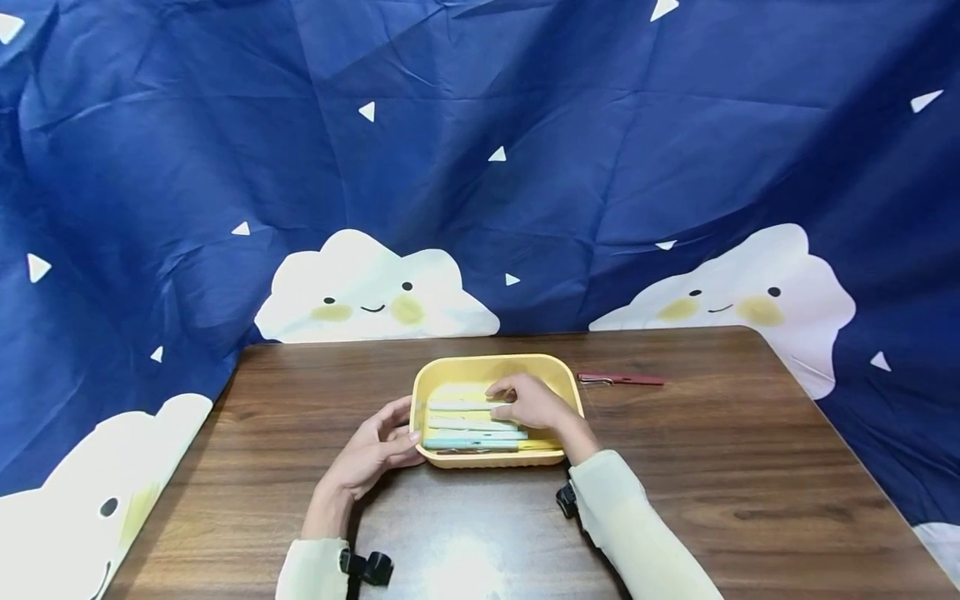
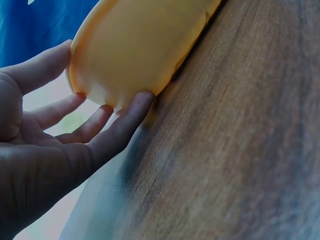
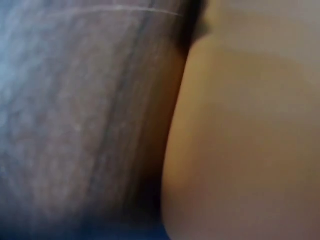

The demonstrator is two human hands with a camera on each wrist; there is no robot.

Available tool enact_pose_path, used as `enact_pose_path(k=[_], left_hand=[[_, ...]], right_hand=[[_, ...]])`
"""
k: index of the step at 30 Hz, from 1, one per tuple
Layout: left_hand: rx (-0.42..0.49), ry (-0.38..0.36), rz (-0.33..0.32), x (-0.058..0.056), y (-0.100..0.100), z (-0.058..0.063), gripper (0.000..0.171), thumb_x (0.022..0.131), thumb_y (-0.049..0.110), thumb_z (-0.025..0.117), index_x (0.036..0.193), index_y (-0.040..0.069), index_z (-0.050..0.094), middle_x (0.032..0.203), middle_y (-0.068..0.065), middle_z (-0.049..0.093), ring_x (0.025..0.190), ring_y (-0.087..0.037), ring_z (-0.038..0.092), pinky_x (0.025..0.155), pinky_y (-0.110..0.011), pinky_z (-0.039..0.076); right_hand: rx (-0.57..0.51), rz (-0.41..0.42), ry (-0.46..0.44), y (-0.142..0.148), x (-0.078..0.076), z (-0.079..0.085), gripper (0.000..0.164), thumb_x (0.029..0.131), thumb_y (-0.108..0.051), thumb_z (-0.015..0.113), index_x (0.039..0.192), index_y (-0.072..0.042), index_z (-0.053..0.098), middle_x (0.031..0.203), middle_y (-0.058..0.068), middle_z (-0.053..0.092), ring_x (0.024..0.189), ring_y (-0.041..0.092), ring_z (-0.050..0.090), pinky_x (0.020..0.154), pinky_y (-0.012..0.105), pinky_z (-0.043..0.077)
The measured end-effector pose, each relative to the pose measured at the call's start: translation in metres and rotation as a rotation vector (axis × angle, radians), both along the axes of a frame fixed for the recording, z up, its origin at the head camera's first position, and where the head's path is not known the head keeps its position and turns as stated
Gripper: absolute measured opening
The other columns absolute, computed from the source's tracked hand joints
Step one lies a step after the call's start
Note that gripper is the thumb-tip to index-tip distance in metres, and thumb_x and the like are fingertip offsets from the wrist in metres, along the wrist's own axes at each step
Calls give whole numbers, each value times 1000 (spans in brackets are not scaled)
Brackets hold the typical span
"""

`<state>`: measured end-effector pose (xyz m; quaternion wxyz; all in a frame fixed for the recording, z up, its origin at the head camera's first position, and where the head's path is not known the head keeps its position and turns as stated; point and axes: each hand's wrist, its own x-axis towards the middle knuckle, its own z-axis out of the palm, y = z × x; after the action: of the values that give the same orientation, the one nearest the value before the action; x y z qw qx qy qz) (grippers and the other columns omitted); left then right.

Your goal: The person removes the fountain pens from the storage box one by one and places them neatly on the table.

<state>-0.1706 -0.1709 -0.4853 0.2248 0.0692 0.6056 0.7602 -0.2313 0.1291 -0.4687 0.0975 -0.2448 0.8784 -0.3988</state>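
A yellow plastic basket [image 1: 558,367] stands on the wooden table. My left hand [image 1: 371,450] holds its left end, thumb at the rim; in the left wrist view that hand [image 2: 75,120] has its fingertips spread against the basket's end wall [image 2: 130,50]. Inside lie several pale pens, among them a light blue pen [image 1: 472,444] with a yellow part at its right. My right hand [image 1: 532,402] reaches in over the right side, thumb and fingers pinching the right end of a whitish pen [image 1: 465,406]. The right wrist view is blurred and shows mostly the basket's outer wall [image 3: 240,125].
A dark red pen [image 1: 633,380] with a metal clip lies on the table [image 1: 720,467] just right of the basket. Behind the table hangs a blue cloth [image 1: 450,192] with white clouds. Each wrist carries a small black camera.
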Motion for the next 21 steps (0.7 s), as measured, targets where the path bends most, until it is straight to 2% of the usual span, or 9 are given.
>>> enact_pose_path(k=[6, 13, 21], left_hand=[[-6, 1, -3, 0, 1, 1, 68, 99, -4, 57, 157, -1, 23, 156, -28, 29, 121, -31, 58, 92, -45, 56], [-10, 4, -10, 0, 0, 1, 67, 99, -5, 56, 157, -1, 23, 156, -29, 29, 120, -30, 59, 92, -44, 56], [-11, -2, -6, 0, 0, 2, 70, 98, -2, 60, 157, 0, 24, 157, -27, 29, 121, -30, 58, 92, -46, 56]], right_hand=[[69, -3, 1, -4, 2, 1, 29, 88, -7, 77, 115, 2, 73, 108, 11, 74, 101, 29, 67, 91, 41, 54], [103, -12, 9, -7, 2, -1, 29, 86, -3, 77, 115, 1, 73, 106, 10, 73, 98, 26, 66, 89, 36, 54], [175, -38, 18, -6, 3, 2, 18, 88, -2, 75, 106, -5, 79, 98, 3, 74, 91, 17, 65, 84, 33, 54]])
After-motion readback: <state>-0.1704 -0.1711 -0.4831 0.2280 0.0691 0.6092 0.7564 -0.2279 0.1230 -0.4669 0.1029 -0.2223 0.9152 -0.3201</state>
